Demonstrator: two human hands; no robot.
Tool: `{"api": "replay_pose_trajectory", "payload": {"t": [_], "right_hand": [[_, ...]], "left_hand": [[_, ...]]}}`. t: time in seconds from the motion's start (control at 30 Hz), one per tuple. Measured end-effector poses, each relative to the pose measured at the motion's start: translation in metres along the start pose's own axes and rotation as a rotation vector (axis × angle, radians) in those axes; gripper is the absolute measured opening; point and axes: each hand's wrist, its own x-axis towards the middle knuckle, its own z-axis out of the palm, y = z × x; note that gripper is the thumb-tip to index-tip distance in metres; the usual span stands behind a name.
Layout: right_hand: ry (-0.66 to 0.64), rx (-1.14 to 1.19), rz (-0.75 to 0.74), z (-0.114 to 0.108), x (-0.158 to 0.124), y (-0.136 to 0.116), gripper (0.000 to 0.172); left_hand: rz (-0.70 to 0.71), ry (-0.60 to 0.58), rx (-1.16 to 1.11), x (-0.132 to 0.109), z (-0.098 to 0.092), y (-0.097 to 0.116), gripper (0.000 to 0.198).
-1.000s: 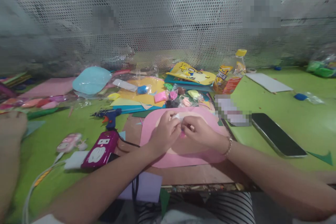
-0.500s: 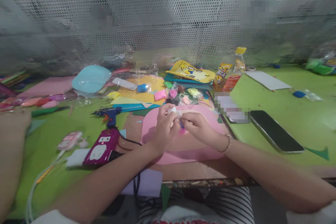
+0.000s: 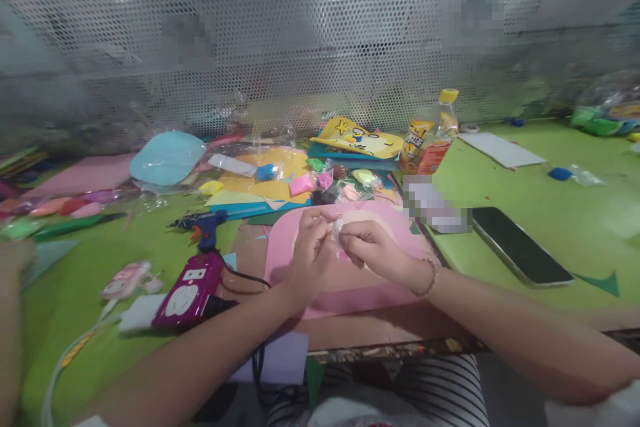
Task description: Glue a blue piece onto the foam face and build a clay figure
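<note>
Both my hands meet over a rounded pink sheet [image 3: 367, 303] with a paler middle. Between them is a small clear plastic wrapper [image 3: 338, 229], crumpled and mostly covered by my fingers. My left hand [image 3: 314, 250] pinches it from one side with curled fingers. My right hand [image 3: 373, 247], a bracelet at the wrist, pinches its other side. What the wrapper contains, if anything, cannot be made out. Beyond my hands lie small packets of colored clay, among them a pink packet [image 3: 302, 184], a blue one [image 3: 266, 172] and a pale yellow one [image 3: 367, 177].
A blue glue gun [image 3: 206, 223] and a purple power adapter [image 3: 187, 293] with cords lie at left, near another person's arm [image 3: 13, 320]. On the right are a phone [image 3: 523, 245] and a yellow-capped bottle [image 3: 430, 143]. A perforated metal screen [image 3: 320, 33] stands behind.
My hands have shifted slightly, and the white piece and purple-pink spot between them are now mostly covered. The whole view has moved a little; the other person's arm has drawn toward the left edge.
</note>
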Motion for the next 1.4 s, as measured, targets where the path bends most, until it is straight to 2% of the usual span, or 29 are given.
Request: {"api": "replay_pose_trajectory", "payload": {"t": [0.13, 0.27, 0.37, 0.47, 0.57, 0.67, 0.9, 1.07, 1.2, 1.27, 1.4], "right_hand": [[0.027, 0.083, 0.024, 0.005, 0.001, 0.001, 0.025], [0.046, 0.066, 0.031, 0.006, 0.001, 0.001, 0.026], [0.031, -0.042, -0.022, 0.004, 0.002, 0.002, 0.025], [0.042, -0.25, -0.151, 0.0, 0.002, 0.006, 0.02], [0.064, -0.38, -0.277, 0.0, 0.001, 0.01, 0.016], [0.107, -0.401, -0.316, 0.0, 0.0, 0.013, 0.017], [0.16, -0.591, -0.395, -0.002, 0.002, 0.015, 0.02], [0.189, -0.755, -0.501, 0.001, -0.002, 0.011, 0.022], [0.157, -0.795, -0.551, 0.006, -0.006, 0.011, 0.022], [0.148, -0.802, -0.533, 0.007, -0.006, 0.012, 0.022], [0.112, -0.702, -0.431, 0.004, -0.004, 0.013, 0.018]], "left_hand": [[-0.107, 0.023, -0.112, -0.001, 0.004, 0.002, 0.022], [-0.113, 0.024, -0.086, -0.002, 0.003, 0.001, 0.02], [0.012, 0.017, 0.041, -0.001, -0.001, -0.002, 0.019], [0.106, -0.058, 0.162, -0.002, -0.006, -0.004, 0.018], [0.109, -0.12, 0.215, -0.002, -0.007, -0.005, 0.016], [0.121, -0.123, 0.206, -0.002, -0.006, -0.004, 0.017], [0.009, -0.009, 0.275, -0.001, -0.002, -0.002, 0.024], [-0.013, -0.099, 0.142, -0.002, -0.003, 0.001, 0.029], [-0.117, -0.125, 0.017, -0.006, -0.002, -0.004, 0.035], [-0.178, -0.147, -0.063, -0.006, 0.0, -0.007, 0.037], [-0.263, -0.112, -0.197, -0.004, 0.003, -0.007, 0.039]]}}
